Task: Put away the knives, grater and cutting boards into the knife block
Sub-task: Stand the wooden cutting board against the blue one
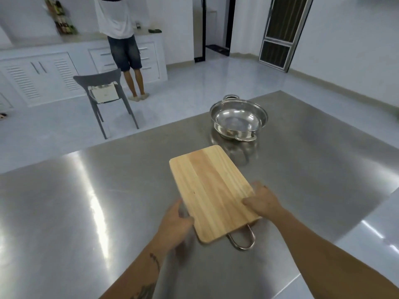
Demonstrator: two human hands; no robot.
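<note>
A light wooden cutting board [210, 188] with a metal loop handle [244, 240] at its near end lies over the steel table [86, 212], its near end a little raised. My left hand [176, 221] grips its left edge near the near corner. My right hand [262, 200] holds the right edge, thumb on top. No knife block, knife or grater is in view.
A shiny steel pot [238, 117] with two side handles stands on the table beyond the board. Past the table's far edge are a grey chair [103, 91] with a white box on it, white cabinets, and a person [123, 39] standing at the counter.
</note>
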